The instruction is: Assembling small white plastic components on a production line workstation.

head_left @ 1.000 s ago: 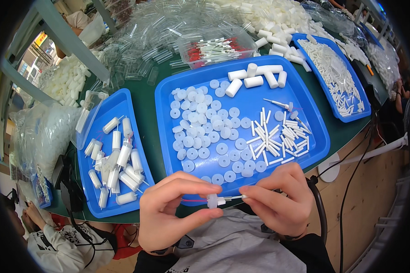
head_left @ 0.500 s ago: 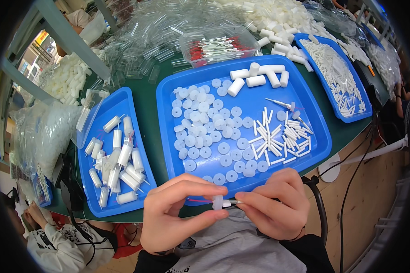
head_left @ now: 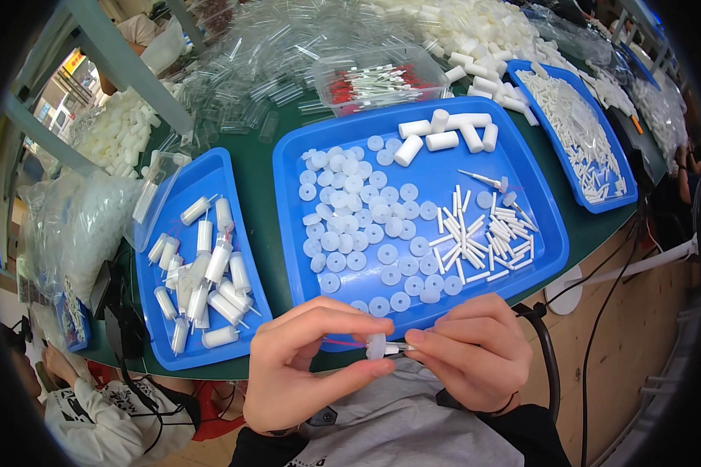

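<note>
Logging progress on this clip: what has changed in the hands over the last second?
The hands have closed together: the thin stick that showed between them is now nearly all pushed into the small white cap. The left hand keeps its grip on the cap, the right hand on the stick's end. The blue trays and their parts are unchanged.

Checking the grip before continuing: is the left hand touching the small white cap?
Touching. The head view shows the left hand pinching the small white cap between thumb and fingertips, no gap visible.
</note>
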`<state>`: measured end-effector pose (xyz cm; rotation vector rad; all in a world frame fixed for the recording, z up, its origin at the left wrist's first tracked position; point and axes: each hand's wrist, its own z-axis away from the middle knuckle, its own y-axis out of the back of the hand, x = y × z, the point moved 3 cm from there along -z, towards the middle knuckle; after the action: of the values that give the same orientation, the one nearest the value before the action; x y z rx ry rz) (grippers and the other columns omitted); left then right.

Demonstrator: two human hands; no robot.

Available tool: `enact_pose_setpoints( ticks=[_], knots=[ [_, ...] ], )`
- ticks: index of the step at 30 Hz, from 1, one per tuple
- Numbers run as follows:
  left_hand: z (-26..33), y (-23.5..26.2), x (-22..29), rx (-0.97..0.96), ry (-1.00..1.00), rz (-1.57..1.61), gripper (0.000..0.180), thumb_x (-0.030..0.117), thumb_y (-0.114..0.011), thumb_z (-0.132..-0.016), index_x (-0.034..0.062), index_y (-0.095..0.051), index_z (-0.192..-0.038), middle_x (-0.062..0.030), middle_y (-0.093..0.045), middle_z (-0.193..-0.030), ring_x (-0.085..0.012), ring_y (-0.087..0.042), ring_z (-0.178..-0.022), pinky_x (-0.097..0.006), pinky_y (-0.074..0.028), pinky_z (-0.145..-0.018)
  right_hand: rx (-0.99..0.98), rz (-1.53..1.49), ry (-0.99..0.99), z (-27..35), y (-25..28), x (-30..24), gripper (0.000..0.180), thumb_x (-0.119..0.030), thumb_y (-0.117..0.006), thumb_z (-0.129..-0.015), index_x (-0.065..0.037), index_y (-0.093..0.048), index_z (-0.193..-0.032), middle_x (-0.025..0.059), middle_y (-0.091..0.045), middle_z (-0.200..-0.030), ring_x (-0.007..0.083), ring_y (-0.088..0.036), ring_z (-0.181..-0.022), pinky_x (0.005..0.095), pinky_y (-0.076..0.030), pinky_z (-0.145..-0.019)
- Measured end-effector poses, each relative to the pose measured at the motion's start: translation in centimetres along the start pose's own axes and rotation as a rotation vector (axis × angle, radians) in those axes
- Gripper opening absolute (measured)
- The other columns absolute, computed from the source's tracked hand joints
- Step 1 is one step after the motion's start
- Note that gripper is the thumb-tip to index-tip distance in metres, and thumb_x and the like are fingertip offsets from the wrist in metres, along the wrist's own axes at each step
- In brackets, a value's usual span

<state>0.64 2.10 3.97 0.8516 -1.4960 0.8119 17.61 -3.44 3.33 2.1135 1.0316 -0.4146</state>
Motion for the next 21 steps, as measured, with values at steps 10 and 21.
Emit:
enact_pose_setpoints(
  ticks=[10, 21],
  knots=[
    [-0.5, 0.6, 0.7, -0.005, -0.01, -0.087, 0.033, -0.009, -0.077, -0.063, -0.005, -0.065, -0.094, -0.0149, -0.065, -0.094, -0.0204, -0.063, -0.087, -0.03, -0.049, -0.078, -0.036, -0.071, 0.004, -0.8, -0.3, 0.3, 0.033, -0.003, -0.08, -0.058, -0.005, -0.072, -0.09, 0.0005, -0.062, -0.076, 0.0164, -0.055, -0.065, 0.0282, -0.041, -0.056],
    [1.3, 0.4, 1.4, 0.04, 0.007, -0.083, 0.027, 0.013, -0.073, -0.078, -0.0009, -0.065, -0.099, -0.0083, -0.066, -0.09, -0.0136, -0.063, -0.083, -0.027, -0.05, -0.074, 0.043, -0.053, -0.128, 0.3, 0.0, -1.7, 0.029, 0.011, -0.073, -0.062, 0.001, -0.067, -0.089, 0.0127, -0.061, -0.081, 0.0271, -0.059, -0.075, 0.0336, -0.048, -0.067]
  ],
)
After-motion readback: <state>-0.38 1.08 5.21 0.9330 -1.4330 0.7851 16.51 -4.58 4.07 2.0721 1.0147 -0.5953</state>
